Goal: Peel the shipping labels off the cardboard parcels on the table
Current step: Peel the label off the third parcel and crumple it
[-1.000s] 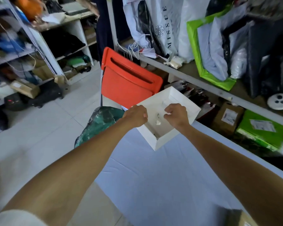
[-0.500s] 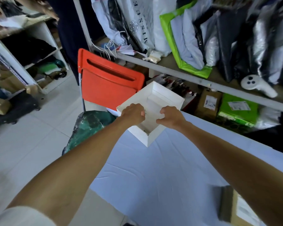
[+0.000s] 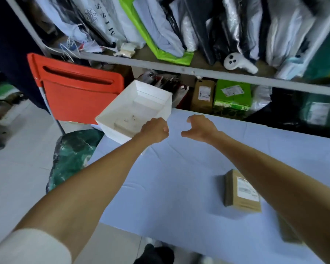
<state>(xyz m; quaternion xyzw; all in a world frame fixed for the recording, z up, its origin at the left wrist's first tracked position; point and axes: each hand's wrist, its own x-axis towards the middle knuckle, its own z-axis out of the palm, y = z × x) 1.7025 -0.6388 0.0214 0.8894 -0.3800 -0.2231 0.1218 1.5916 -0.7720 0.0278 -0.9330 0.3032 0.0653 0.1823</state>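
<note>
Fingers (image 3: pixel 192 119) of right hand (image 3: pixel 201 127) loosely curled, hold nothing, hovering above the counter (image 3: pixel 179 187) at frame centre. Left hand (image 3: pixel 154 130) balled up over the near right edge of the white box (image 3: pixel 114 132); can't tell if it grips the rim or just sits above it, contact hidden.

Parcel (image 3: pixel 236 193): brown cardboard, lower right of frame, flat on the counter, partly behind the right forearm. Label (image 3: pixel 246 189) on its top face, fully stuck, no corner lifted. Neither hand is near it. Second parcel (image 3: pixel 290 231), blurred, at the counter's near edge further to the lower right; label not readable.

Change: half a second ago both hands held the white box by its rim. Now the right hand is off it and the box rests on the counter's far left corner, with small scraps (image 3: pixel 130 118) inside. View has dropped, so the parcel shows whole.

Judgement: box placing looks finished, likely a bin for peeled bits. Peeling on this parcel not yet begun; next is a reach back to it and picking at a label corner.

Outward: red chair (image 3: pixel 74 92) behind the box at left, shelf (image 3: pixel 179 70) across the top stuffed with bagged clothes, white controller (image 3: pixel 238 63) on it, brown carton (image 3: pixel 203 95) and green carton (image 3: pixel 232 96) below it.
</note>
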